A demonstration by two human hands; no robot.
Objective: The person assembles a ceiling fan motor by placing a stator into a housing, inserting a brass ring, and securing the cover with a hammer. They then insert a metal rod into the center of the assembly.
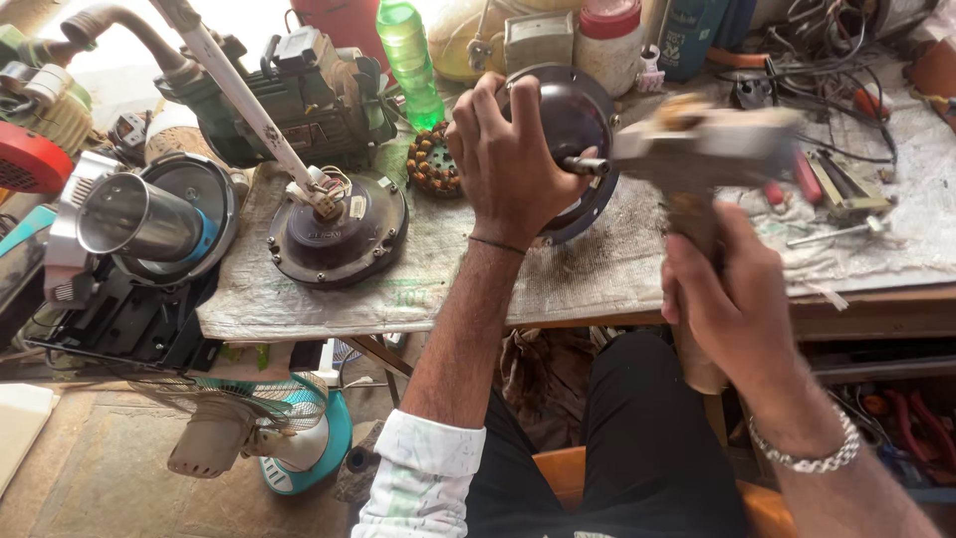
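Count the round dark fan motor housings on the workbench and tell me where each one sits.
2. One round dark metal motor housing lies flat at the bench's left with wires on top; the other round dark housing is held tilted by the left hand. Clutter may hide more.

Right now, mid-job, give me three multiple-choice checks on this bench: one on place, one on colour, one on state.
1. Where is the green bottle?
A. back of the bench
B. on the floor
C. in a hand

2. What colour is the cover that the left hand holds?
A. white
B. dark
C. red

3. How is the hammer in the right hand?
A. lying flat
B. motion-blurred
C. hanging on a hook

Answers: 1 A, it stands behind the motor parts. 2 B, the round shell looks near black. 3 B, its head is smeared by the shaft.
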